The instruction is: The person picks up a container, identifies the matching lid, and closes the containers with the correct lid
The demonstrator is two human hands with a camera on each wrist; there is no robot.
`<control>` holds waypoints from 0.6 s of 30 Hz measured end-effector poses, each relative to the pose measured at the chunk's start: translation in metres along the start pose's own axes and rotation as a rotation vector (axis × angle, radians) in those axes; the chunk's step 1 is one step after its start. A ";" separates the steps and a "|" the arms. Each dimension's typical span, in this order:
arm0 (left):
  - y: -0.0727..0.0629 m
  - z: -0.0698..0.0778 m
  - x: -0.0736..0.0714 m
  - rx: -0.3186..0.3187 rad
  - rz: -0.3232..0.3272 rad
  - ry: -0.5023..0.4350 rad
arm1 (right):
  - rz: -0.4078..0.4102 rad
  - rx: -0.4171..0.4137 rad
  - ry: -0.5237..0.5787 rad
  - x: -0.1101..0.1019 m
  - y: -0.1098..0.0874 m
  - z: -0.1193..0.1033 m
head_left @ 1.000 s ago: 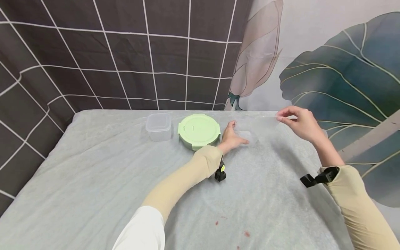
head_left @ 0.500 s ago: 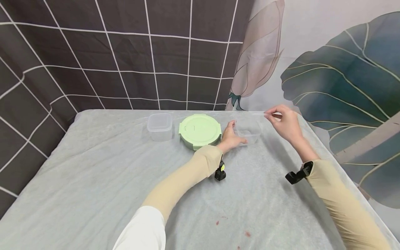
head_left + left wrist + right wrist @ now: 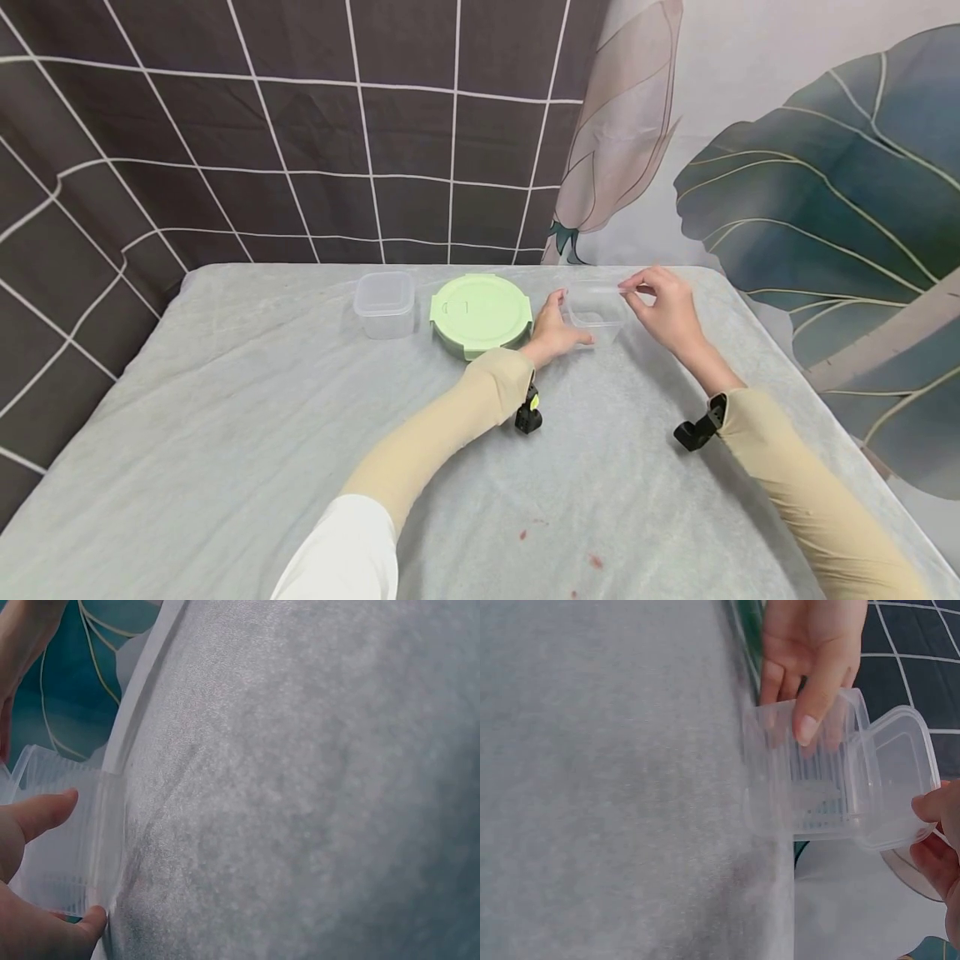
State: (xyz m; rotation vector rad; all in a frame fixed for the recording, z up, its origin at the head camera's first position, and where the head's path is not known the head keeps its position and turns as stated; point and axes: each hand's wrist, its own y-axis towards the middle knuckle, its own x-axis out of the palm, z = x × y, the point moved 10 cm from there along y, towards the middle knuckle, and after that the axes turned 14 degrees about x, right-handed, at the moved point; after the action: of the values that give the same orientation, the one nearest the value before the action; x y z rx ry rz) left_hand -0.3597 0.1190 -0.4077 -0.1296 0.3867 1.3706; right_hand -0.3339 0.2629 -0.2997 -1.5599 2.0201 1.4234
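A clear ribbed plastic food container (image 3: 814, 787) stands on the table right of the round green lunch box. My left hand (image 3: 553, 332) grips it from the left side, thumb on the near wall and fingers on the far side. Between thumb and fingers, my right hand (image 3: 666, 310) pinches the edge of a clear lid (image 3: 900, 772). The lid is tilted over the container's open top, with its far side right at the rim in the right wrist view. Only part of the lid shows in the left wrist view.
A green-lidded round lunch box (image 3: 480, 313) sits directly left of my left hand. Further left stands a second clear container (image 3: 384, 305) with its lid on. Grey cloth (image 3: 247, 417) covers the table, whose back edge lies close behind these things.
My right hand has moved left and slightly down with the lid, from beyond the table's right side to the container's top. My left hand stays at the container.
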 end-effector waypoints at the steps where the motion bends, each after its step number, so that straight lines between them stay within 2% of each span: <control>1: 0.000 0.000 0.000 0.000 -0.003 0.001 | -0.010 -0.002 0.000 0.001 -0.001 -0.001; 5: 0.001 -0.001 0.001 0.000 -0.013 0.001 | -0.048 -0.028 -0.022 0.005 -0.007 -0.003; 12: 0.000 0.001 0.002 0.008 -0.029 0.019 | -0.081 -0.127 -0.054 0.009 -0.019 -0.008; 18: 0.002 0.000 0.003 0.000 -0.030 0.043 | -0.124 -0.153 -0.054 0.012 -0.024 -0.008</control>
State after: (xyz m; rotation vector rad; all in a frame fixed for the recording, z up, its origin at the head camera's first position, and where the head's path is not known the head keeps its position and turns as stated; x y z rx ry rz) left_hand -0.3609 0.1220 -0.4085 -0.1641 0.4191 1.3397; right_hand -0.3157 0.2493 -0.3169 -1.6559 1.7880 1.5859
